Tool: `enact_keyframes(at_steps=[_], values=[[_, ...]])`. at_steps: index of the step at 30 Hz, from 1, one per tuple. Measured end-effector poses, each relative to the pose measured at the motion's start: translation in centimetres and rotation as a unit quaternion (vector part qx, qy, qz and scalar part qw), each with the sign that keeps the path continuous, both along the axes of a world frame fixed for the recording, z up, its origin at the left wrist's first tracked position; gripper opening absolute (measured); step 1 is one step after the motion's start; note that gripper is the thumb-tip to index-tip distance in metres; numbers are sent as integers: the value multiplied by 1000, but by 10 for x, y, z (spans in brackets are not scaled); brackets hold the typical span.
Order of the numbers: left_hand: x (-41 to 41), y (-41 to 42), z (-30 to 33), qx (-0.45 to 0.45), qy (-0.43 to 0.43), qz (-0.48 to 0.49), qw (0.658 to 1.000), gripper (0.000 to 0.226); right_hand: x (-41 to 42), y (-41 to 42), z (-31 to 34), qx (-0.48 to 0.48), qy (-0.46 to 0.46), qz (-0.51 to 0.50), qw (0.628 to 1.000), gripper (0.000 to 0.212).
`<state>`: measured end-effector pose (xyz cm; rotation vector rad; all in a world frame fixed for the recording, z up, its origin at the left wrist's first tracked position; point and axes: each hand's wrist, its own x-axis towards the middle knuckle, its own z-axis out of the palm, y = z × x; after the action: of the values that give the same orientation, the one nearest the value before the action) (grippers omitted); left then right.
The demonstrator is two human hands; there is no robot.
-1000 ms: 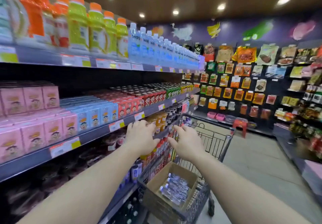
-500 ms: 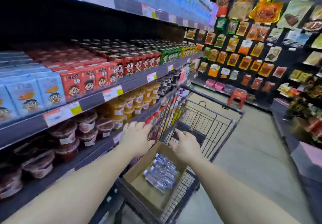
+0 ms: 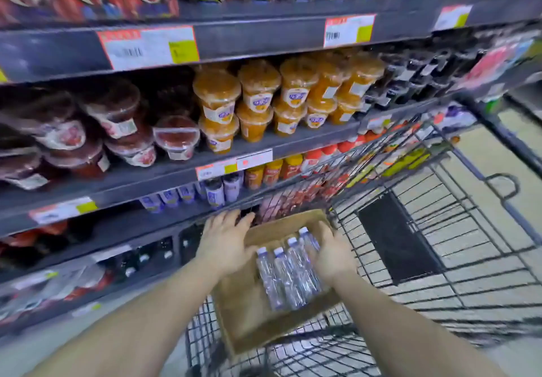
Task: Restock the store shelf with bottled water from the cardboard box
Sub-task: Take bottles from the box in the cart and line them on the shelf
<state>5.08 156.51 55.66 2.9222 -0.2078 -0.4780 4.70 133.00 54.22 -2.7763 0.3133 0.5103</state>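
An open cardboard box (image 3: 252, 321) sits in the near end of a wire shopping cart (image 3: 457, 230). Several clear water bottles (image 3: 289, 277) with white caps lie side by side in it, caps pointing away from me. My left hand (image 3: 224, 241) hovers palm down over the box's left wall, fingers spread, thumb near the leftmost bottle's cap. My right hand (image 3: 333, 256) is at the right of the row, and its fingers curl over the rightmost bottle. The bottles lie flat in the box.
Dark store shelves (image 3: 264, 36) run along the left, close to the cart. They hold red cartons, orange fruit cups (image 3: 258, 95), red-lidded tubs (image 3: 117, 118) and small bottles lower down. Pale floor shows to the right beyond the cart.
My view has dropped from the upper shelves towards the cart. Both hands have come down from above the cart into the box and onto the bottles.
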Motion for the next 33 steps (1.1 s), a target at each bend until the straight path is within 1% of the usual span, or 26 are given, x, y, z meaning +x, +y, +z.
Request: enact_keyframes(at_steps=[3, 8, 11, 14, 16, 18, 21, 22, 25, 26, 27, 30, 32, 33], values=[[-4, -16, -33, -2, 39, 32, 999, 77, 8, -14, -41, 13, 45, 20, 999, 63], [-7, -30, -90, -26, 123, 62, 990, 78, 2, -8, -111, 46, 112, 48, 992, 73], [-10, -32, -129, -39, 135, 74, 987, 78, -11, 3, -156, 57, 152, 63, 985, 70], [-17, -27, -160, -61, 149, 82, 984, 79, -29, 19, -191, 98, 177, 55, 978, 67], [-21, -21, -174, -71, 154, 94, 981, 79, -39, 28, -206, 103, 166, 47, 980, 66], [-25, -16, -181, -77, 161, 113, 978, 78, -44, 34, -215, 80, 147, 48, 985, 67], [-29, -11, -185, -83, 165, 124, 975, 78, -48, 40, -221, 70, 139, 12, 988, 66], [-29, -11, -185, -86, 164, 124, 975, 79, -49, 42, -223, 66, 140, 7, 988, 68], [-28, -10, -185, -101, 151, 127, 975, 78, -50, 51, -230, 50, 156, 2, 986, 86], [-28, -10, -184, -107, 148, 130, 975, 77, -49, 53, -233, 54, 163, -9, 985, 89], [-28, -10, -184, -113, 147, 132, 974, 77, -48, 55, -235, 63, 169, -26, 983, 87], [-27, -9, -186, -127, 144, 137, 972, 76, -40, 52, -238, 114, 173, -87, 974, 71], [-26, -9, -185, -125, 151, 139, 971, 75, -38, 47, -235, 180, 173, -101, 963, 59], [-24, -9, -184, -124, 155, 144, 970, 76, -38, 44, -232, 229, 170, -108, 952, 52]])
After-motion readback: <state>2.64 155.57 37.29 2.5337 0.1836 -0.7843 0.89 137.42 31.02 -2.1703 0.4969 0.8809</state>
